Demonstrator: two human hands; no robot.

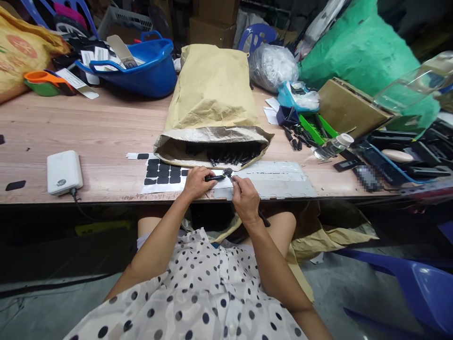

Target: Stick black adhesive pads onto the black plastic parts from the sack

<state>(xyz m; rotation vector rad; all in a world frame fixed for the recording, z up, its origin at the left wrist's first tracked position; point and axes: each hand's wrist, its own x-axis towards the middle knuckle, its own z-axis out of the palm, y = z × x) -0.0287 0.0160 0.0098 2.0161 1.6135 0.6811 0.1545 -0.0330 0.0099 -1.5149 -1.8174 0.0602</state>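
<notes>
My left hand (197, 183) is closed on a slim black rod-shaped part (215, 178) near the table's front edge. My right hand (245, 196) pinches something small, hidden by the fingertips, right beside a small round black piece (228, 172) at the rod's right end. Whether the round piece joins the rod cannot be made out. Under my left hand lies a white sheet with rows of black rounded-square stickers (163, 173). A pale grey flat plate (279, 177) extends to the right. Just beyond my hands, an open paper sack (214, 89) shows many black parts inside.
A white power bank (64, 172) with a cable sits left. Behind it stands a blue basin (141, 71). On the right are a green tray (316, 127), a clear bottle (332, 146) and a crowded bin (406, 156). A purple chair (417, 283) stands lower right.
</notes>
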